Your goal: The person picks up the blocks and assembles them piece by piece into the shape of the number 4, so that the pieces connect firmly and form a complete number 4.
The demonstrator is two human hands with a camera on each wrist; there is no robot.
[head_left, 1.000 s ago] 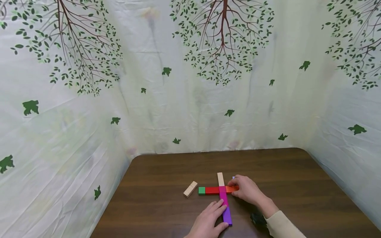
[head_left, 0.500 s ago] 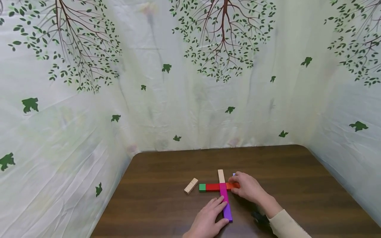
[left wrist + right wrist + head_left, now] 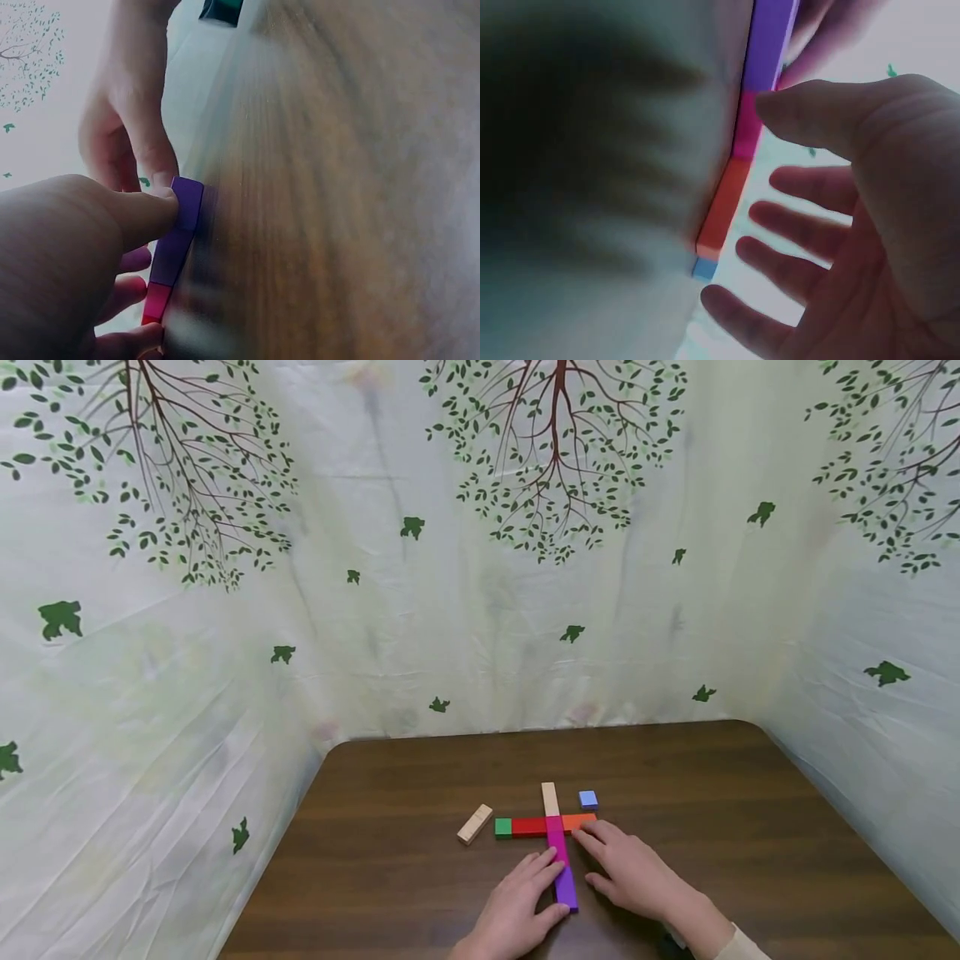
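On the brown table a flat cross of wooden blocks lies: a purple block (image 3: 566,890) nearest, then a magenta block (image 3: 556,835), with a plain wooden block (image 3: 550,800) beyond. Its arms are a red block (image 3: 528,827) with a green block (image 3: 503,828) at the left and an orange block (image 3: 580,822) at the right. My left hand (image 3: 513,902) rests along the left side, thumb touching the purple block's near end, fingers at the magenta. My right hand (image 3: 637,872) hovers right of the cross, fingers spread and holding nothing, fingertips near the orange block.
A small blue block (image 3: 588,799) lies just behind the orange one. Left of the green block, a loose plain wooden piece (image 3: 475,824) sits at a slant. White cloth (image 3: 495,677) with tree prints hangs around the table (image 3: 405,777).
My right hand has let go of the orange block and drawn back toward me, its fingers opening. The blue block behind is now uncovered. My left hand keeps its place on the cross.
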